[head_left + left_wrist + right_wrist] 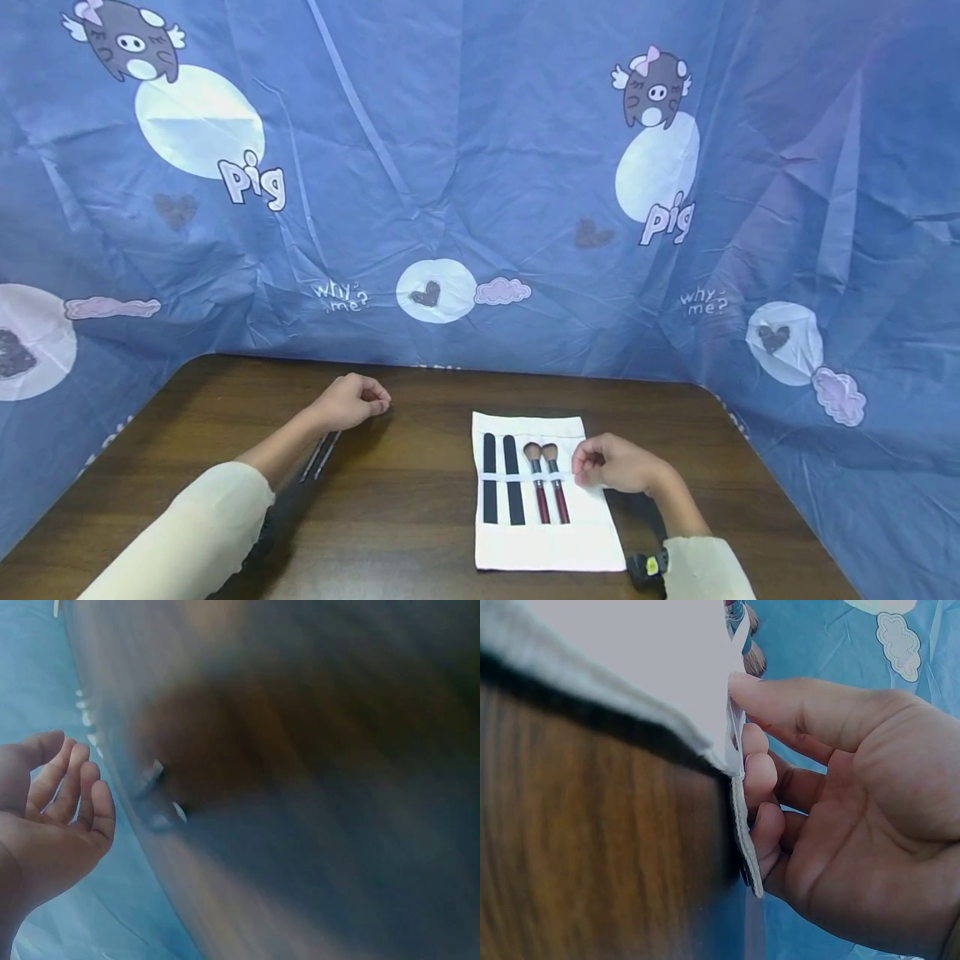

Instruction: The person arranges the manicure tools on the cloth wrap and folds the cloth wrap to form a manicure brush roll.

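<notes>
A white cloth brush holder lies spread on the table. Under its white elastic band sit two black flat strips and two makeup brushes with dark red handles. At the holder's right edge, by the band's end, my right hand pinches the white cloth between thumb and curled fingers; the right wrist view shows that hand close up. Over the left part of the table hovers my left hand, fingers loosely bent and nothing in them. Two thin silvery sticks lie beneath its wrist.
The brown wooden table has rounded far corners. Behind and beside it hangs a blue printed curtain, reaching down past the table's far edge. A black wrist camera sits by the right sleeve, near the holder's lower right corner.
</notes>
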Motion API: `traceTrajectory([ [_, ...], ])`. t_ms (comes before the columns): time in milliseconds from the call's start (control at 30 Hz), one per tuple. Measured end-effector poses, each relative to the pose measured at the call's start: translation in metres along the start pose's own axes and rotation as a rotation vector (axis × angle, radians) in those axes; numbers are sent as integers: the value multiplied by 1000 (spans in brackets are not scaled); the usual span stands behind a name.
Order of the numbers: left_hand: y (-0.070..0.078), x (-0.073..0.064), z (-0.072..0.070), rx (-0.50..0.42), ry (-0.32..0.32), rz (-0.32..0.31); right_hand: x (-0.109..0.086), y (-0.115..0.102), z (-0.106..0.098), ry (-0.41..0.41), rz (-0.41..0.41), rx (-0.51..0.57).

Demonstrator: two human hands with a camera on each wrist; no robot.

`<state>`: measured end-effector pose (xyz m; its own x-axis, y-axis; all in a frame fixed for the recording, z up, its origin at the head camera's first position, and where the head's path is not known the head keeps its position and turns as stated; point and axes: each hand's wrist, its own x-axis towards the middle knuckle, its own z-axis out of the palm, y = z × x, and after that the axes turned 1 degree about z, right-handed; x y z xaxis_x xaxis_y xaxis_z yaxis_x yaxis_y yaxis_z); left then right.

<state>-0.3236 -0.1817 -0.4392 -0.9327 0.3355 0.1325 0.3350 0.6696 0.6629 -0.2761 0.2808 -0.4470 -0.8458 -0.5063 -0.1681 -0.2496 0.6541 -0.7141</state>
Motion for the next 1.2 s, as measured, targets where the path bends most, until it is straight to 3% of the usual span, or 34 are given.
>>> traceTrajectory([
  [233, -23, -17, -14, -69, -15, -19, -1, -1, -1, -4, 18, -6],
  [533, -37, -31, -24, -95, 6, -46, -2, -4, -2, -1, 23, 5],
  [867, -32, -33, -15, -114, -45, -19, 0, -1, -1, -1, 19, -4],
  [1033, -25, -34, -10, -99, -98, 44, 0, 1, -1, -6, -24, 31],
  [1200, -18, -36, -6, -52, -107, 115, -1, 3, -1, -9, -32, 56],
])
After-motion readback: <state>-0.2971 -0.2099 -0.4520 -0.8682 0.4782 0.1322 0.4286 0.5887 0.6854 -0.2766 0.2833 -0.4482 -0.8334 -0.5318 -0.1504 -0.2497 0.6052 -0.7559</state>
